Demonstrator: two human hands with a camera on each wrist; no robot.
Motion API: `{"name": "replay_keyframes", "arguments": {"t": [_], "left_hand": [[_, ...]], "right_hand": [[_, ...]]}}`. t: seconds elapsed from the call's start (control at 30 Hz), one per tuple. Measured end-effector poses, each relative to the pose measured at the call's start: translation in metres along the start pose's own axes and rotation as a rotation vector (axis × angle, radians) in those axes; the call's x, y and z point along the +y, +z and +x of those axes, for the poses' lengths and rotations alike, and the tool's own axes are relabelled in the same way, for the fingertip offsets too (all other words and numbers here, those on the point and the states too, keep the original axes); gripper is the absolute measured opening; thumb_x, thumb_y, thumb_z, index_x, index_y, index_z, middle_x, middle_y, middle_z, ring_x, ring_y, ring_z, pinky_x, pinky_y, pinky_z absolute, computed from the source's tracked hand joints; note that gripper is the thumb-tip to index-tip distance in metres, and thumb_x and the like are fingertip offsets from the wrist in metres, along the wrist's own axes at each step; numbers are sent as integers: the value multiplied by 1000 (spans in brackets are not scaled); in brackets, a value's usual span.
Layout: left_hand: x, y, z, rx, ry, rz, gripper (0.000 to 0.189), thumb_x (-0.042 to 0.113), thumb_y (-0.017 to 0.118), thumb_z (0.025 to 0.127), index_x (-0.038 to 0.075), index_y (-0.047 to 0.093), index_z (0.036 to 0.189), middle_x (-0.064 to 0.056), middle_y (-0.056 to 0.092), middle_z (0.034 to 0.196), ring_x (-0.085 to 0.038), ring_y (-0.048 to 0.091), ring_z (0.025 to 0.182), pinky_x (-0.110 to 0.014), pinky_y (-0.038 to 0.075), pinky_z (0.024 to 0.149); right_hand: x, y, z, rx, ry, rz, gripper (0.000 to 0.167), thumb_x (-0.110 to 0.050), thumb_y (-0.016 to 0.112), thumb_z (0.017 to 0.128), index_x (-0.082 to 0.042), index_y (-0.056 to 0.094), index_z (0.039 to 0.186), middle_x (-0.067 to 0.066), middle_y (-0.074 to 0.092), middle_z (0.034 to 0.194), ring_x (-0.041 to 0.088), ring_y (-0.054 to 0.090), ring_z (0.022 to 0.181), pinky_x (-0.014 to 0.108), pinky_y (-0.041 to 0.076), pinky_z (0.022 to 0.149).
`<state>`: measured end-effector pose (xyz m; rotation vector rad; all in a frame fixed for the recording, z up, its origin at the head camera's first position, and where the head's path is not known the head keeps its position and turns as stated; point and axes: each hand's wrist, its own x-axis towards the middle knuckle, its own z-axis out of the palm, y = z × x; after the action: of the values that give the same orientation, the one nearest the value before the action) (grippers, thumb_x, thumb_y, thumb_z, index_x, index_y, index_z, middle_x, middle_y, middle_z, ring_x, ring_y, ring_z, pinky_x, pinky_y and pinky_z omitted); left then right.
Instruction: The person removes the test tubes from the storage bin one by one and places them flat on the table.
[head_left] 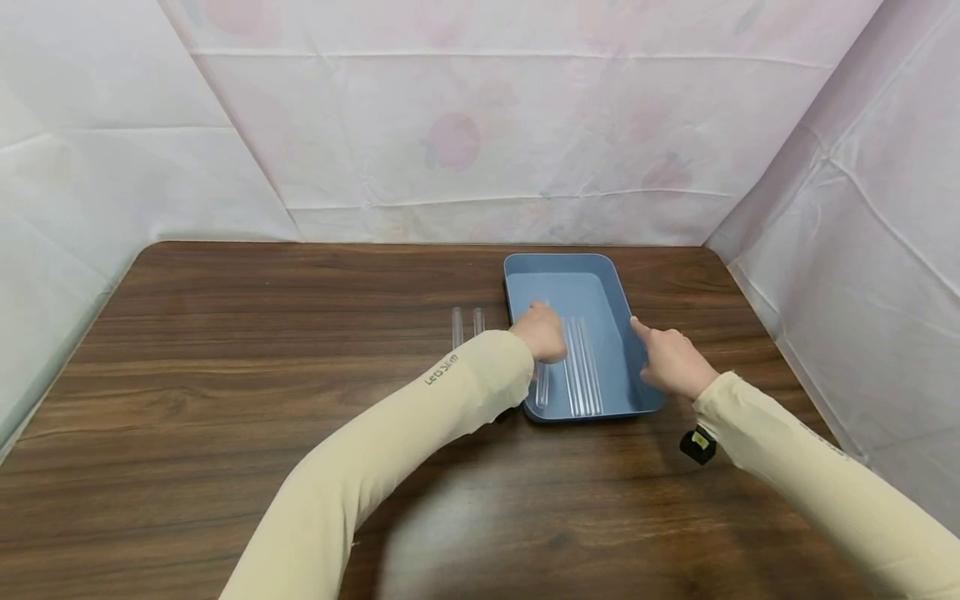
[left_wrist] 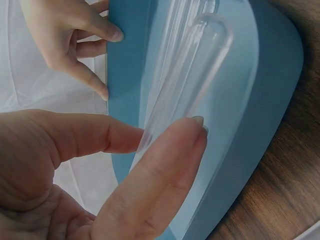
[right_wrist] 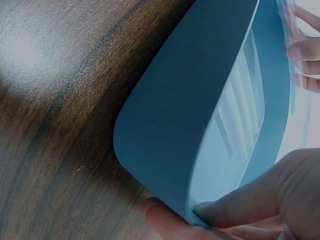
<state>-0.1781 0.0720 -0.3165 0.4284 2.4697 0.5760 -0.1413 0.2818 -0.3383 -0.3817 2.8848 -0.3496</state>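
My left hand point(head_left: 542, 332) pinches a clear round-ended test tube point(left_wrist: 192, 75) between thumb and fingers, above the left side of a blue rectangular tray point(head_left: 626, 392). Inside the tray, several similar clear tubes point(head_left: 582, 367) lie side by side, lengthwise. My right hand point(head_left: 675, 360) grips the tray's right wall, thumb on the inner side and fingers outside, as the right wrist view shows. In the head view the left hand hides part of the held tube.
Two more clear tubes point(head_left: 457, 325) lie on the brown wooden table point(head_left: 187, 400) left of the tray, partly covered by the left sleeve point(head_left: 405, 425). Pale patterned cloth point(head_left: 450, 167) hangs behind the table and along its sides.
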Motion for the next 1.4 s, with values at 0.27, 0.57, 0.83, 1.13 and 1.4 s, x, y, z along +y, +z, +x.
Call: {"name": "replay_keyframes", "arguments": {"t": [0.27, 0.57, 0.83, 1.13, 1.4], "left_hand": [[-4, -7, -6, 3, -8, -11, 66, 6, 47, 94, -12, 14, 147, -25, 10, 157, -13, 57, 45, -21, 48, 44], [-11, -17, -16, 25, -32, -45, 76, 7, 46, 92, -11, -1, 148, -24, 58, 126, -16, 65, 49, -21, 46, 42], [-34, -28, -30, 66, -31, -91, 83, 10, 53, 91, -14, -4, 147, -21, 68, 88, -24, 71, 62, -30, 57, 62], [-57, -33, -35, 79, -75, -160, 85, 7, 53, 92, -12, -9, 147, -16, 68, 69, -30, 71, 72, -35, 57, 70], [-65, -34, -39, 74, -81, -136, 86, 9, 53, 92, -12, -11, 146, -8, 61, 56, -31, 71, 73, -34, 57, 73]], "right_hand": [[1, 0, -1, 10, -8, 2, 72, 12, 48, 70, 17, 31, 140, -1, 35, 50, 9, 21, 46, 25, 23, 46], [0, 0, 1, 11, -11, 2, 72, 12, 49, 70, 18, 31, 140, -1, 36, 51, 9, 21, 46, 25, 24, 45], [0, 1, 1, 2, -9, 20, 73, 12, 47, 70, 18, 29, 140, -2, 34, 49, 9, 21, 46, 25, 23, 45], [2, 0, 0, -6, 2, 30, 74, 12, 47, 70, 18, 27, 141, -3, 33, 50, 9, 21, 45, 24, 24, 45], [1, 1, -1, -8, 2, 31, 74, 13, 48, 70, 18, 27, 141, -2, 33, 50, 9, 20, 45, 24, 23, 45]]}}
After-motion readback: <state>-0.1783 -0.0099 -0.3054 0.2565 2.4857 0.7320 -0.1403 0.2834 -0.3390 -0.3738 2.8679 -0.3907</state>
